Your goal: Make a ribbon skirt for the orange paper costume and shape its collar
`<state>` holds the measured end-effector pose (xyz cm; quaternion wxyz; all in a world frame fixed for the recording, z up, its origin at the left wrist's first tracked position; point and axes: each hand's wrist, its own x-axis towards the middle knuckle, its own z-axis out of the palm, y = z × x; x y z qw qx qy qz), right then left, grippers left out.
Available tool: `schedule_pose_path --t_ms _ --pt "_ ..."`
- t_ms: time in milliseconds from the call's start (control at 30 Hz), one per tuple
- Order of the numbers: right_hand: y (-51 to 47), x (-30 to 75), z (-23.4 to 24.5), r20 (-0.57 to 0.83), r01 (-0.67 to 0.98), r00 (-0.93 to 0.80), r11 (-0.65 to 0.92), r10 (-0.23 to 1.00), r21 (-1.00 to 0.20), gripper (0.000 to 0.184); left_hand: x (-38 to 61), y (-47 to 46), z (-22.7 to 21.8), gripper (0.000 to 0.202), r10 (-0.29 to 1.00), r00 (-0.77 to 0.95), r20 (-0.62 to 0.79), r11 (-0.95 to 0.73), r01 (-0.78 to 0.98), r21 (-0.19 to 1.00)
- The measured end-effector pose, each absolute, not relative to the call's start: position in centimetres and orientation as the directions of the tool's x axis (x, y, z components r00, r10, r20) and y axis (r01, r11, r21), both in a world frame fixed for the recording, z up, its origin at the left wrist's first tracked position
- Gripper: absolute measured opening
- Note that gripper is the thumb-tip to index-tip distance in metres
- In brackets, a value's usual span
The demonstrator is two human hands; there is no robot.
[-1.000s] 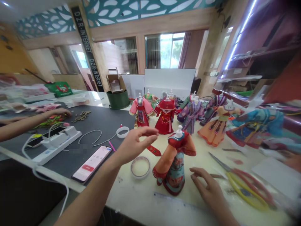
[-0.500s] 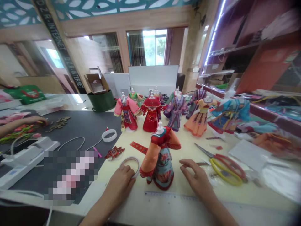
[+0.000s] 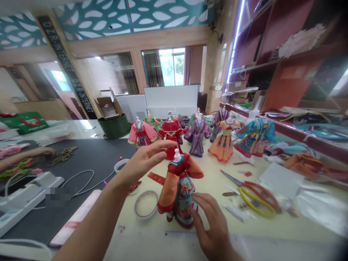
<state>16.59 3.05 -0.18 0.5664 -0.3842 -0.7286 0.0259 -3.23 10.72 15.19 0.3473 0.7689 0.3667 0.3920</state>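
Hands open, neither one gripping anything: left hand (image 3: 145, 161) raised with fingers spread, just left of the top of a miniature costume figure (image 3: 178, 192) and above the counter (image 3: 217, 181); right hand (image 3: 209, 224) low and curved, fingertips (image 3: 196, 198) just beside the figure's teal skirt, contact impossible to tell. Figure upright on the counter between both hands, with orange sleeves, a red bodice and a white stand tip at the neck. Just left of its base, below the left hand, a roll of clear tape (image 3: 146, 204). Just below the right hand, a clear ruler (image 3: 179, 233). Right of the right hand, scissors (image 3: 257, 199) with red and yellow handles. Beyond both hands, a crowded row of costumed figures, among them a red gown (image 3: 171, 134). Left of the left hand, a black mat (image 3: 92, 156) carrying a white power strip (image 3: 27, 195); at its far end, a co-worker's forearm (image 3: 24, 154).
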Motion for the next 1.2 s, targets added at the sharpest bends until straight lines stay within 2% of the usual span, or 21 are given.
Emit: schedule_pose_path --t_ms 133,267,400,500,633,800,1067,1200 --pt "3.3 17.3 -1.1 0.787 0.557 -0.057 0.674 0.614 -0.485 0.033 -1.3 12.3 17.1 0.025 0.678 0.688 0.257 -0.510 0.189 0.839" --pt "3.5 18.1 -1.5 0.792 0.591 -0.024 0.648 0.610 -0.481 0.027 -0.9 13.1 16.8 0.019 0.638 0.723 0.265 -0.490 0.116 0.864" --pt "3.7 18.4 -1.3 0.796 0.614 0.000 0.629 0.605 -0.478 0.022 -0.7 13.3 16.4 0.017 0.674 0.684 0.279 -0.456 0.089 0.885" --pt "4.0 18.9 -1.0 0.759 0.614 0.033 0.586 0.651 -0.529 0.019 0.0 13.1 16.3 0.016 0.710 0.634 0.306 -0.461 0.091 0.883" --pt "4.8 20.0 -0.1 0.682 0.592 0.086 0.513 0.726 -0.621 0.022 1.9 12.4 16.1 0.012 0.798 0.455 0.396 -0.521 0.188 0.833" --pt "6.4 20.6 2.4 0.688 0.510 0.167 0.535 0.706 -0.673 0.027 4.1 12.2 15.4 0.017 0.832 0.316 0.455 -0.529 0.206 0.823" --pt "10.6 19.6 6.3 0.650 0.462 0.131 0.534 0.749 -0.708 0.041 5.4 13.8 14.7 0.024 0.852 0.198 0.485 -0.518 0.179 0.836" --pt "11.9 19.2 7.4 0.614 0.405 0.067 0.541 0.786 -0.737 0.038 5.6 14.3 14.4 0.028 0.848 0.167 0.503 -0.528 0.176 0.831"
